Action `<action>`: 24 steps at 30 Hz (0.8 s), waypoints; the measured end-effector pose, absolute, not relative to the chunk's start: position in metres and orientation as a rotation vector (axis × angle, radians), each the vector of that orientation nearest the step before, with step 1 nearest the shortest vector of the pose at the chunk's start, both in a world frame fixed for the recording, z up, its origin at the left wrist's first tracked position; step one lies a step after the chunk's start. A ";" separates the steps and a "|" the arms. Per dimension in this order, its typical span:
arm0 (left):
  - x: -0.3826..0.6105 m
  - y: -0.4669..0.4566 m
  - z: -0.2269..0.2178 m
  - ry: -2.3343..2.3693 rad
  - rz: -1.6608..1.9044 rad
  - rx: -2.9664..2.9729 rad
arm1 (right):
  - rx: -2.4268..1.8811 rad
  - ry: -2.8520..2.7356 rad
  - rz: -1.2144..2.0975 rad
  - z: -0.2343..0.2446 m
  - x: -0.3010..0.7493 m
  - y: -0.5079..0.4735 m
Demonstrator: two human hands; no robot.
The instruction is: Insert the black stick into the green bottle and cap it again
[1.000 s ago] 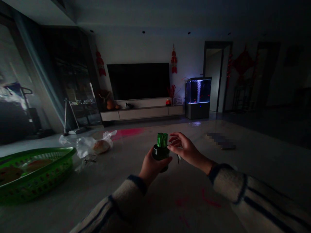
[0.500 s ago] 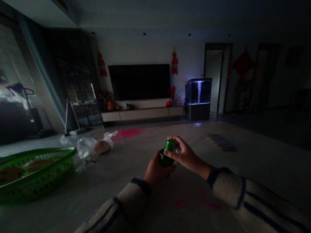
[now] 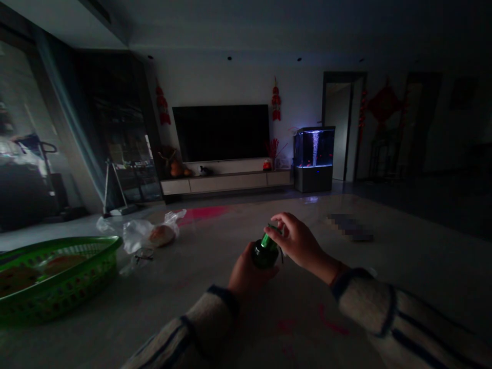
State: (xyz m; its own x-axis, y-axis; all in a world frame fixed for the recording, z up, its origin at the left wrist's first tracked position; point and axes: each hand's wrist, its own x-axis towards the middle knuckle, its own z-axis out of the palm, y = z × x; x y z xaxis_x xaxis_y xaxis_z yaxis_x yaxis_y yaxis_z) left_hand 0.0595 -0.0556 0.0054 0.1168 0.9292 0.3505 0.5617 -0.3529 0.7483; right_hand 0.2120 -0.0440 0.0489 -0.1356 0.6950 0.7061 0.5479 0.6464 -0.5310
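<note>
Over the middle of the table, my left hand is wrapped round a dark, rounded green bottle from below and the left side. A shiny green cap stands at the top of the bottle; whether it is still seated there I cannot tell. My right hand comes in from the right, its thumb and bent fingers closed at the cap's upper end. The fingers hide part of the cap. A thin dark strand hangs by the bottle's right side.
A green plastic basket with bread-like items stands at the left. Near it lie a round bun, clear plastic bags and glasses. A blurred flat object is at the right. Pink marks show on the table.
My right hand's fingers have turned and shifted slightly up the green cap, which now looks narrower. More of the dark bottle's top shows. My left hand keeps its hold.
</note>
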 end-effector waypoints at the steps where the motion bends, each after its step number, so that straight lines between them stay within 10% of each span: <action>1: 0.059 -0.055 0.004 1.456 1.131 1.966 | -1.047 -1.815 0.108 0.051 0.212 -0.045; 24: 0.056 -0.051 0.003 1.364 1.079 1.907 | -0.733 -2.035 0.540 0.056 0.239 -0.034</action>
State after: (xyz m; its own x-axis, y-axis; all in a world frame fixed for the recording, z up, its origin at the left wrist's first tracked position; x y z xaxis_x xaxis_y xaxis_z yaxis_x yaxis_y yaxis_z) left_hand 0.0556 -0.0508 0.0028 0.1616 0.9434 0.2897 0.4986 -0.3314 0.8010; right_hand 0.2391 -0.0342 0.0564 -0.4379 0.6754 0.5934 0.2921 0.7311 -0.6166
